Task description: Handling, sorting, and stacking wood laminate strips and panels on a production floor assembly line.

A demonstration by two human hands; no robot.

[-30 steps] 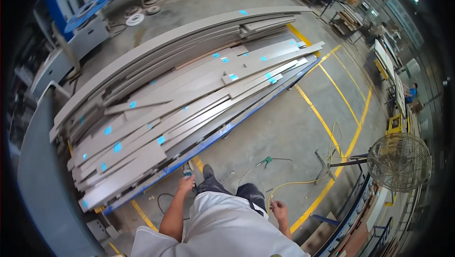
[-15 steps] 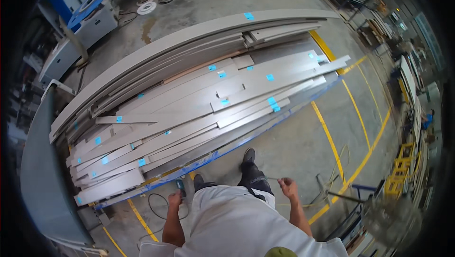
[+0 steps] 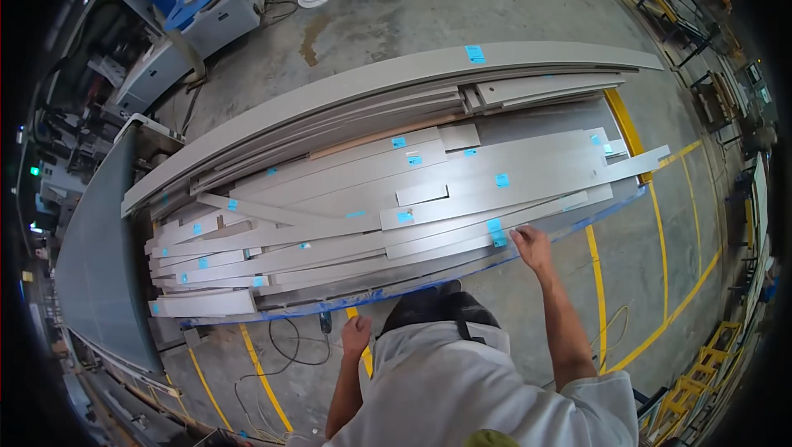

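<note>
My right hand (image 3: 535, 250) reaches over the near edge of a pile of flat grey boards (image 3: 462, 237). Its fingers are pinched together beside a blue label (image 3: 496, 232); whatever they hold, if anything, is too small to make out. Low by my left side, my left hand (image 3: 355, 337) has its fingers curled in, and their inside is hidden. Just left of it, a dark blue corded power tool (image 3: 326, 322) hangs at the table's blue edge (image 3: 371, 294). A short loose offcut (image 3: 421, 194) lies on top of the boards, many of which carry blue labels.
One long board (image 3: 396, 76) stretches across the far side above more stacked strips. A large dark grey panel (image 3: 99, 257) stands at the left. The tool's cable (image 3: 285, 356) loops over the floor. A blue and white machine (image 3: 216, 18) is at the far left.
My right hand has moved forward from beside my leg to over the boards; the thin stick seen at its fingers no longer shows. My body has moved closer to the table.
</note>
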